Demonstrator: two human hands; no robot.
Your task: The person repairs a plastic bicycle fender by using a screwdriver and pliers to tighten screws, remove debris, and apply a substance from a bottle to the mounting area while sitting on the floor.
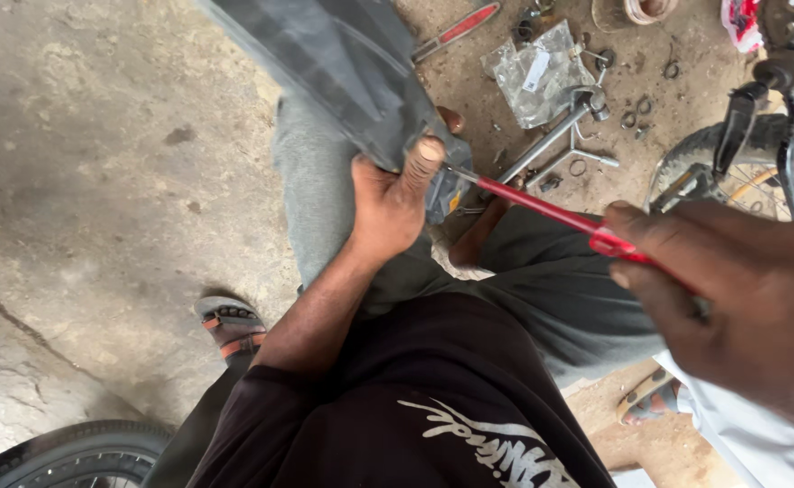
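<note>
My left hand (388, 203) grips the lower end of a dark grey mudguard-like part (329, 59), thumb pressed on its edge beside a small grey fitting (447, 185). My right hand (731, 298) holds the red handle of a screwdriver (551, 212), and the metal tip meets the fitting just under my left thumb. I sit on the ground in grey trousers and a black printed shirt, with the part resting over my knee.
On the dirt floor ahead lie a clear plastic bag of small parts (537, 72), metal socket wrenches (555, 136), loose washers and another red-handled tool (460, 27). A bicycle wheel with brake lever (758, 154) stands at right. Another tyre (72, 447) is at bottom left. A sandalled foot (230, 325) rests on concrete.
</note>
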